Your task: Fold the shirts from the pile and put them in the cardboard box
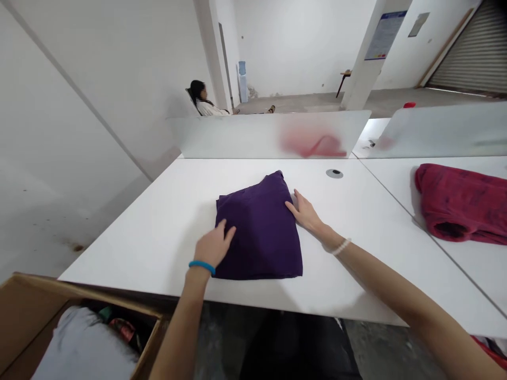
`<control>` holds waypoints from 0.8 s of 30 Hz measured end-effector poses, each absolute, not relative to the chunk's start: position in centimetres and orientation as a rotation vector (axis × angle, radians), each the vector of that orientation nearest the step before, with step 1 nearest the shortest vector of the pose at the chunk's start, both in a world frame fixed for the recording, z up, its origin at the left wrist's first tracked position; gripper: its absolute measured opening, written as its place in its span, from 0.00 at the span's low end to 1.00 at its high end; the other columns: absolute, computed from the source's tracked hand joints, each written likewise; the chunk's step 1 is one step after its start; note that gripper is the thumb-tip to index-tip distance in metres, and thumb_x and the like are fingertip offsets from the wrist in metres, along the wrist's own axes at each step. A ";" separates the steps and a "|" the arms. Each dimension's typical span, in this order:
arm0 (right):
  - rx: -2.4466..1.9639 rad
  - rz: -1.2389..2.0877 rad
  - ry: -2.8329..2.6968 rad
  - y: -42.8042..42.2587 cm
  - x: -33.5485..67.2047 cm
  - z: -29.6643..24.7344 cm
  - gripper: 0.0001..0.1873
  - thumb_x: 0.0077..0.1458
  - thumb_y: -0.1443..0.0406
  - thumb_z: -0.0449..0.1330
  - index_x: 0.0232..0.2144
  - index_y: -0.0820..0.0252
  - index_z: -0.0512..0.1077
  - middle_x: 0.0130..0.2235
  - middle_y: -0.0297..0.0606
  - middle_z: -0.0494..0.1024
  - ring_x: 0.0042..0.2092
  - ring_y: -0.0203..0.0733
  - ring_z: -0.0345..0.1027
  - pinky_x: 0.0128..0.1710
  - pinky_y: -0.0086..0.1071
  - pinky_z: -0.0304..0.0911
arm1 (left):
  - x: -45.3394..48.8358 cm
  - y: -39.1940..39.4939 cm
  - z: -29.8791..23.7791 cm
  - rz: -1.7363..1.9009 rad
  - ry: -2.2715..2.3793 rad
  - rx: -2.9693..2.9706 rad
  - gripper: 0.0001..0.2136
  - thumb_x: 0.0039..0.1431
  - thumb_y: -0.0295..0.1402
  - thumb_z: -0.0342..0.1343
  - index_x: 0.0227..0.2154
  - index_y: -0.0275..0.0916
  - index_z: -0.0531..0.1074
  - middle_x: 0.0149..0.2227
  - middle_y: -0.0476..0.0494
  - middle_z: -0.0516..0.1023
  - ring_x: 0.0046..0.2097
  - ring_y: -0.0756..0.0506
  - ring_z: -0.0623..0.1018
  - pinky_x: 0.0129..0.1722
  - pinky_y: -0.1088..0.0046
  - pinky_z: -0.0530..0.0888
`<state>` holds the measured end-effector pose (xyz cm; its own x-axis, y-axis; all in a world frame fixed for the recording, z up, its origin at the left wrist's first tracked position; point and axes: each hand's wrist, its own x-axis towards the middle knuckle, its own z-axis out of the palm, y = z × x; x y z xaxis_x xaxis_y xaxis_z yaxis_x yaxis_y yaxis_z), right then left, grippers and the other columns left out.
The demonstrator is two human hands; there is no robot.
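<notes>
A folded purple garment (pixel 261 232) lies on the white table (pixel 158 232) in front of me, its top right corner reaching furthest back. On its left edge rests my left hand (pixel 214 244), wearing a blue wristband, with thumb and fingers apart. My right hand (pixel 306 211), with a pale beaded bracelet at the wrist, touches the garment's right edge; its thumb and fingers are spread. Neither hand grips the cloth. What kind of garment it is cannot be made out from the folded shape.
A folded dark red garment (pixel 463 203) lies on the adjoining table at right. Frosted dividers (pixel 237 134) line the back edge, near a cable hole (pixel 335 173). An open cardboard box (pixel 24 295) with clothes stands at lower left. A person (pixel 209 108) sits beyond the divider.
</notes>
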<state>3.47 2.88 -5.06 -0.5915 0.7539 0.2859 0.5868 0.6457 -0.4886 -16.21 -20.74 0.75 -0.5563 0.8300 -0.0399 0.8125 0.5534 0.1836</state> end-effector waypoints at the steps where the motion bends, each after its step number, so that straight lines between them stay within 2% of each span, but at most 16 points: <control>1: -1.058 0.464 -2.445 1.7 4.9 -5.1 0.39 0.61 0.47 0.42 0.62 0.73 0.54 0.61 0.55 0.60 0.63 0.55 0.51 0.61 0.48 0.48 | -17.6 -20.0 1.6 0.213 2.694 1.322 0.31 0.62 0.50 0.34 0.58 0.34 0.60 0.52 0.34 0.74 0.51 0.35 0.74 0.48 0.57 0.70; 3: -1.046 0.442 -2.566 -1.0 7.8 -5.0 0.39 0.61 0.46 0.41 0.60 0.71 0.60 0.62 0.55 0.58 0.65 0.57 0.47 0.62 0.51 0.45 | -20.3 -18.1 2.6 0.149 2.761 1.168 0.36 0.59 0.55 0.34 0.55 0.29 0.64 0.52 0.28 0.72 0.51 0.32 0.73 0.48 0.55 0.69; 6: -1.024 0.541 -2.671 -5.4 10.8 -4.7 0.38 0.60 0.44 0.41 0.57 0.67 0.64 0.63 0.52 0.56 0.66 0.56 0.43 0.63 0.52 0.43 | -23.1 -15.0 1.9 0.117 2.785 1.070 0.41 0.55 0.59 0.38 0.52 0.21 0.66 0.58 0.17 0.62 0.58 0.26 0.64 0.54 0.49 0.63; 8: -1.020 0.658 -2.670 -8.0 11.5 -4.5 0.39 0.60 0.44 0.40 0.59 0.67 0.62 0.64 0.51 0.54 0.66 0.55 0.42 0.63 0.52 0.42 | -23.4 -13.3 0.4 0.168 2.779 1.106 0.41 0.54 0.58 0.42 0.54 0.20 0.63 0.63 0.17 0.53 0.63 0.25 0.55 0.59 0.47 0.54; 10: -1.024 0.753 -2.626 -10.0 11.5 -4.5 0.40 0.60 0.43 0.40 0.61 0.68 0.59 0.65 0.51 0.52 0.67 0.54 0.38 0.64 0.52 0.39 | -22.8 -12.1 -1.0 0.250 2.767 1.172 0.39 0.55 0.54 0.45 0.57 0.23 0.59 0.66 0.22 0.46 0.66 0.30 0.47 0.62 0.50 0.47; 12: -1.046 0.842 -2.539 -11.4 11.1 -4.5 0.41 0.60 0.44 0.40 0.62 0.69 0.56 0.65 0.50 0.49 0.67 0.53 0.34 0.64 0.52 0.35 | -21.9 -11.3 -2.0 0.346 2.741 1.221 0.34 0.57 0.49 0.46 0.58 0.24 0.57 0.65 0.25 0.49 0.67 0.33 0.47 0.63 0.54 0.48; 14: -1.053 0.979 -2.416 -12.3 10.7 -4.2 0.40 0.60 0.44 0.42 0.63 0.67 0.54 0.66 0.48 0.49 0.68 0.52 0.31 0.65 0.52 0.32 | -21.4 -10.8 -2.2 0.436 2.711 1.223 0.30 0.57 0.44 0.47 0.56 0.25 0.58 0.61 0.23 0.58 0.65 0.34 0.53 0.61 0.56 0.54; 16: -1.017 1.164 -2.243 -13.0 10.3 -3.8 0.37 0.59 0.46 0.47 0.63 0.63 0.55 0.65 0.46 0.54 0.67 0.51 0.36 0.65 0.51 0.35 | -21.4 -10.4 -1.9 0.521 2.674 1.200 0.27 0.56 0.41 0.51 0.54 0.27 0.60 0.57 0.23 0.64 0.62 0.33 0.59 0.59 0.56 0.59; 19: -0.939 1.479 -1.847 -14.2 9.3 -3.2 0.33 0.57 0.49 0.54 0.61 0.56 0.59 0.61 0.42 0.63 0.62 0.48 0.55 0.62 0.47 0.50 | -22.0 -9.8 -1.0 0.648 2.574 1.151 0.28 0.50 0.35 0.58 0.54 0.31 0.60 0.53 0.28 0.70 0.56 0.35 0.69 0.54 0.59 0.66; 22: -0.966 1.740 -1.265 -15.2 7.9 -2.8 0.32 0.54 0.51 0.58 0.59 0.52 0.61 0.58 0.40 0.67 0.52 0.46 0.67 0.48 0.41 0.68 | -22.8 -9.7 -0.2 0.792 2.420 1.091 0.27 0.47 0.32 0.60 0.51 0.33 0.63 0.47 0.34 0.76 0.48 0.40 0.76 0.46 0.66 0.72; 24: -0.975 1.841 -0.977 -15.5 6.9 -2.6 0.30 0.52 0.51 0.59 0.55 0.54 0.65 0.55 0.41 0.70 0.47 0.47 0.70 0.39 0.38 0.72 | -23.0 -9.9 0.1 0.867 2.300 1.065 0.21 0.47 0.35 0.60 0.45 0.34 0.69 0.42 0.37 0.79 0.42 0.42 0.79 0.41 0.68 0.75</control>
